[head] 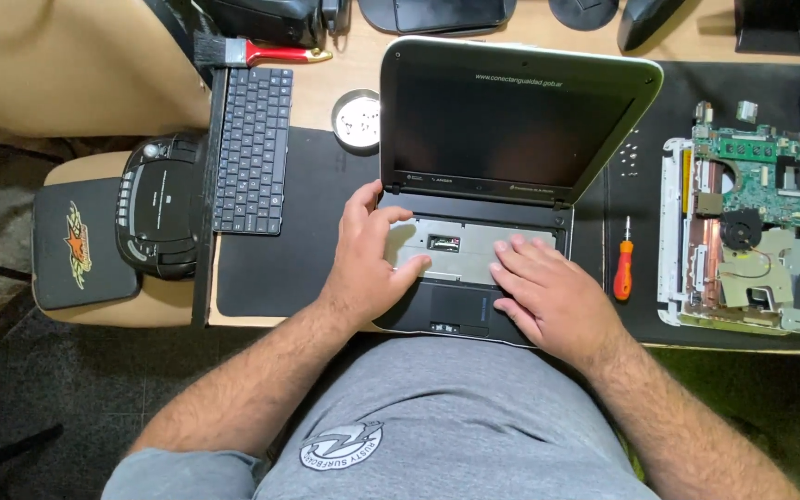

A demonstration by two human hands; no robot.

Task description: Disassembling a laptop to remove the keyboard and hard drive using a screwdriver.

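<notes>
A small open laptop [511, 120] with a dark screen stands at the table's front edge, its keyboard removed so the grey metal plate [470, 248] shows. My left hand [372, 259] rests on the left of that plate, fingers spread, tips near a small opening with a connector [443, 243]. My right hand [548, 292] lies flat on the right of the plate and over the palm rest beside the touchpad [451, 304]. Neither hand holds anything.
A detached black keyboard [252, 148] lies at the left, by a round metal tin [356, 118] with screws and a red-handled brush [261, 53]. An orange screwdriver [623, 268] and an opened laptop base with its circuit board [752, 231] lie at the right. A black radio [157, 204] sits far left.
</notes>
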